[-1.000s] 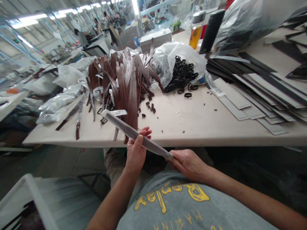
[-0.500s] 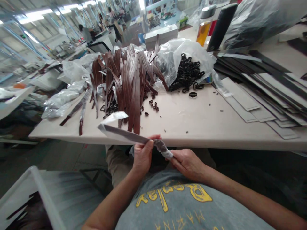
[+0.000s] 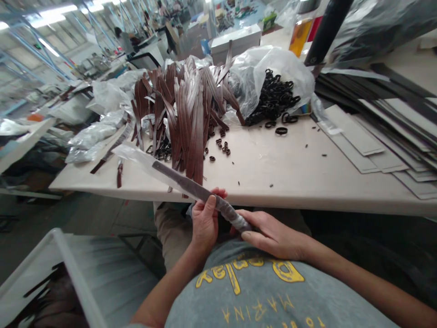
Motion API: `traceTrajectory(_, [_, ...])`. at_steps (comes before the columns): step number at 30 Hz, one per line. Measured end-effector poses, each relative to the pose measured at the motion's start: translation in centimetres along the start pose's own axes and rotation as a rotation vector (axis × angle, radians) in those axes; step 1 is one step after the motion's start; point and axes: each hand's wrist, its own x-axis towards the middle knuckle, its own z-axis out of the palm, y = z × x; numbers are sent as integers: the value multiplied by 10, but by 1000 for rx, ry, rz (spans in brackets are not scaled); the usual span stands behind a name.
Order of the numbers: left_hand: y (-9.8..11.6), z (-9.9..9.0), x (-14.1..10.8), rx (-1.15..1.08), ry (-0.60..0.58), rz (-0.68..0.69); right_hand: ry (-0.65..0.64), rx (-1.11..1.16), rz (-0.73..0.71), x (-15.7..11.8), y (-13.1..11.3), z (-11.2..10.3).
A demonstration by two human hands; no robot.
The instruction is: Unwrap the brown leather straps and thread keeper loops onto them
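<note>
Across my lap, before the table's front edge, I hold a dark belt strap inside a clear plastic sleeve. My left hand pinches the strap near its middle, thumb on top. At the lower right end, my right hand grips the strap where the sleeve is bunched and wrinkled. The sleeve's loose, flat end reaches up and left past the strap's tip, over the table. A pile of brown straps lies just beyond my hands.
Black loops spill from a clear bag on the table. Small brown loops lie nearer. Flat dark and pale strips are stacked at right. A bottle stands behind. At lower left is a white bin with dark pieces.
The strap's far end has swung up and the sleeve's folded end now lies straight, pointing up-left. My right hand's grip has shifted, its thumb now on the bunched sleeve. The view has shifted slightly.
</note>
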Motion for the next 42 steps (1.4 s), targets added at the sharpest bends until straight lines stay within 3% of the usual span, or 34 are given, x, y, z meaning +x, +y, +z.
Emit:
traceTrajectory(3, [-2, -1, -4, 41, -13, 2, -73, 222, 11, 3, 1, 0])
traceTrajectory(5, [-8, -2, -9, 65, -45, -19, -31, 260, 87, 7, 8, 6])
traceTrajectory(8, [-20, -4, -19, 100, -174, -155, 109, 162, 161, 17, 15, 17])
traceTrajectory(11, [-20, -7, -20, 168, -269, -194, 204, 6, 84, 23, 17, 22])
traceTrajectory(13, [-8, -10, -12, 168, -226, -69, 216, -119, 44, 22, 19, 21])
traceTrajectory(16, [11, -13, 3, 56, -67, 111, 210, -230, 60, 17, 26, 19])
traceTrajectory(18, [11, -14, 5, 27, -35, 75, 222, -256, 62, 16, 31, 21])
traceTrajectory(21, [-8, -12, -7, 95, -137, -160, 256, -275, 12, 17, 36, 25])
traceTrajectory(23, [-18, -11, -16, 153, -207, -240, 267, -273, -27, 17, 38, 26])
traceTrajectory(25, [-15, -11, -16, 155, -214, -188, 261, -281, -47, 13, 40, 24])
traceTrajectory(28, [6, -13, -2, 31, -65, 20, 238, -328, -45, 4, 44, 20])
traceTrajectory(30, [15, -12, 5, -19, 4, 63, 242, -349, -34, 2, 46, 19])
traceTrajectory(34, [-3, -6, -6, 34, -100, -183, 286, -325, -61, 7, 45, 20])
traceTrajectory(36, [-12, -4, -15, 101, -165, -242, 296, -308, -71, 8, 43, 19])
traceTrajectory(39, [-5, -8, -13, 185, -198, -118, 222, -287, -44, -1, 42, 10])
traceTrajectory(42, [24, -21, 5, 240, -75, 130, 99, -253, 34, -21, 43, -3])
